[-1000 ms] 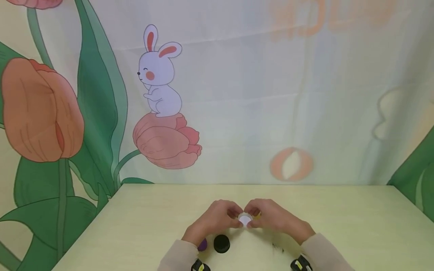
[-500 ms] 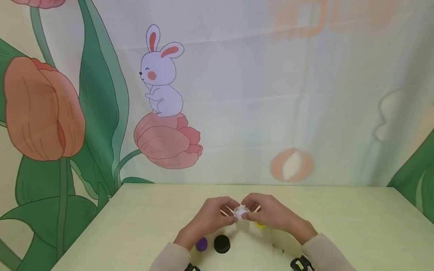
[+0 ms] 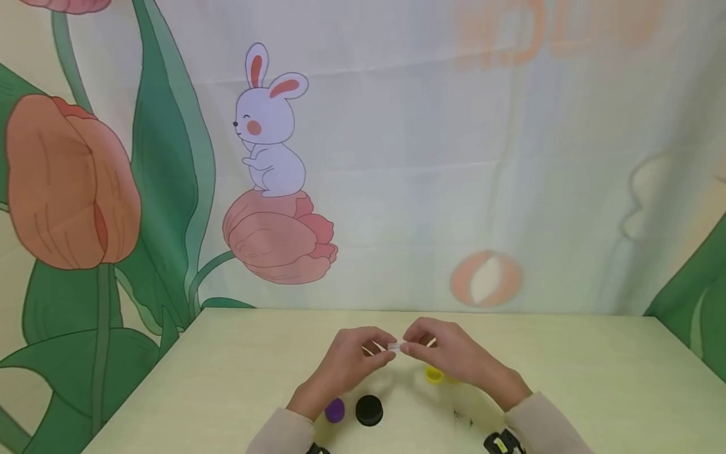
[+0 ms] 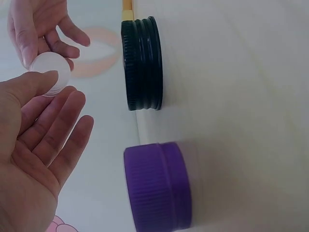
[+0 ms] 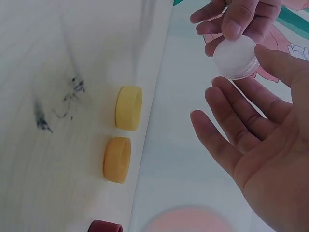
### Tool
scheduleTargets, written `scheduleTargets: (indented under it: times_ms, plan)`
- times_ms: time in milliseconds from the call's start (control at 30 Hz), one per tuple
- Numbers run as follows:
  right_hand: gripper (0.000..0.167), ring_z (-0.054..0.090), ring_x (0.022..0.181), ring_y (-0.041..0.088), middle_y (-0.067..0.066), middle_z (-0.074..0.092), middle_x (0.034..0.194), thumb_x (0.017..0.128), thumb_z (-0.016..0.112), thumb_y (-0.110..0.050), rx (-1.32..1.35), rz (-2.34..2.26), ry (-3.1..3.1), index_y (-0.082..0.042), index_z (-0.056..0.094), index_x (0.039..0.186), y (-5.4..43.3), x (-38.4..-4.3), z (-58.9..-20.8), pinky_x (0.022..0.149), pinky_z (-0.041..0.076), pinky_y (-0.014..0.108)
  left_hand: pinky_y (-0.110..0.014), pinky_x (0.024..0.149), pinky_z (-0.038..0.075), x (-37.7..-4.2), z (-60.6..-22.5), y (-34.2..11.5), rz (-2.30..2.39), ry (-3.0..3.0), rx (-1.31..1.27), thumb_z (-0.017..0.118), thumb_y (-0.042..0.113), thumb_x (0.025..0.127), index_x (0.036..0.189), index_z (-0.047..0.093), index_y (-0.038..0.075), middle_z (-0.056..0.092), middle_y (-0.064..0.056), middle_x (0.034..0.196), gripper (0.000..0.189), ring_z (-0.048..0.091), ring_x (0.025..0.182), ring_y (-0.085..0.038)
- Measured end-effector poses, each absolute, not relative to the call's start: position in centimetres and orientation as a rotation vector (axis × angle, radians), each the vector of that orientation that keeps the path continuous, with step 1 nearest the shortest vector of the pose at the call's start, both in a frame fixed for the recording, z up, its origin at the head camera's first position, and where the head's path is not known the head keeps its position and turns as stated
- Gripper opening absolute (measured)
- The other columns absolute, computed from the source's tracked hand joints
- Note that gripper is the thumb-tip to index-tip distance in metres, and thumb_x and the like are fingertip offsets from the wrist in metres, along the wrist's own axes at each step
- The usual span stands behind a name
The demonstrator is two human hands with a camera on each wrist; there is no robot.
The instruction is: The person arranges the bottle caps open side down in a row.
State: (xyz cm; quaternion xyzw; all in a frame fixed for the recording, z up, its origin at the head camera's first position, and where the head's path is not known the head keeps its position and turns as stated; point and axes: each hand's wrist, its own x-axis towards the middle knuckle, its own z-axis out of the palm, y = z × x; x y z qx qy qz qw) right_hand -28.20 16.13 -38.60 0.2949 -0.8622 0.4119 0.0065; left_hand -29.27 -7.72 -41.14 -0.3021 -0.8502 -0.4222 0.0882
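Observation:
Both hands meet above the far middle of the table, with a white bottle cap [image 3: 394, 347] between them. My left hand [image 3: 354, 360] pinches one side of it, thumb across the cap's flat face [image 4: 49, 64] in the left wrist view. From the other side my right hand [image 3: 448, 350] pinches its edge between thumb and fingers, the remaining fingers spread loosely. In the right wrist view the cap [image 5: 235, 57] shows its smooth round top and ribbed side. Seen from the head, it stands nearly edge-on.
Near my left forearm lie a purple cap [image 3: 334, 410] and a wider black cap [image 3: 369, 410]. Under the right hand are a yellow cap [image 5: 129, 108] and an orange-yellow cap [image 5: 117, 159]. A dark red cap [image 5: 105, 226] shows at the frame's bottom. Dark marks [image 3: 462, 416] stain the table.
Both hands have lifted the white cap up and slightly left, away from the table. It has turned from face-up to nearly edge-on. The yellow caps have come into view below the right hand.

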Motion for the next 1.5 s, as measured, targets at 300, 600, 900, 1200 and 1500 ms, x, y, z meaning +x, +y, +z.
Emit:
scheduleTargets:
  times_ms: [300,600,900,1200,1500]
  plan:
    - [0.011,0.068,0.095,0.016,-0.007,0.070,0.100,0.104,0.073,-0.025,0.948,1.282,-2.655,-0.014,0.072,0.106,16.11,-28.29,-38.59,0.084,0.058,0.033,-0.026,0.073,0.059,-29.24,-41.09,-7.89,-1.276,-2.550,-0.857,0.081,0.017,0.097,0.106,0.081,0.012,0.079,0.006,0.098,0.011,0.074,0.085,-0.013]
    - [0.006,0.068,0.092,0.014,-0.007,0.071,0.099,0.104,0.071,-0.019,0.967,1.248,-2.626,-0.013,0.072,0.105,16.22,-28.34,-38.67,0.081,0.058,0.032,-0.027,0.073,0.059,-29.20,-41.12,-7.92,-1.277,-2.554,-0.858,0.081,0.018,0.097,0.108,0.080,0.012,0.078,0.005,0.099,0.013,0.073,0.084,-0.012]
    - [0.009,0.068,0.090,0.013,-0.002,0.073,0.098,0.106,0.069,-0.020,0.948,1.264,-2.616,-0.012,0.072,0.103,16.29,-28.40,-38.48,0.084,0.058,0.034,-0.024,0.074,0.060,-28.91,-40.96,-7.87,-1.272,-2.509,-0.917,0.085,0.003,0.090,0.134,0.071,0.011,0.077,-0.002,0.103,0.047,0.076,0.084,-0.014]
    - [0.015,0.065,0.091,0.014,-0.006,0.072,0.097,0.108,0.065,-0.025,0.919,1.265,-2.654,-0.013,0.073,0.105,16.31,-28.37,-38.55,0.086,0.055,0.039,-0.024,0.071,0.060,-28.70,-40.93,-7.80,-1.259,-2.488,-0.932,0.086,0.000,0.088,0.131,0.072,0.016,0.075,-0.004,0.099,0.049,0.074,0.079,-0.015]
    - [0.017,0.064,0.092,0.016,-0.006,0.073,0.102,0.110,0.062,-0.025,0.897,1.270,-2.696,-0.014,0.076,0.112,16.41,-28.33,-38.53,0.082,0.053,0.039,-0.024,0.067,0.058,-28.67,-40.91,-7.86,-1.192,-2.484,-0.921,0.089,0.009,0.087,0.124,0.076,0.018,0.074,-0.004,0.094,0.041,0.069,0.074,-0.006]
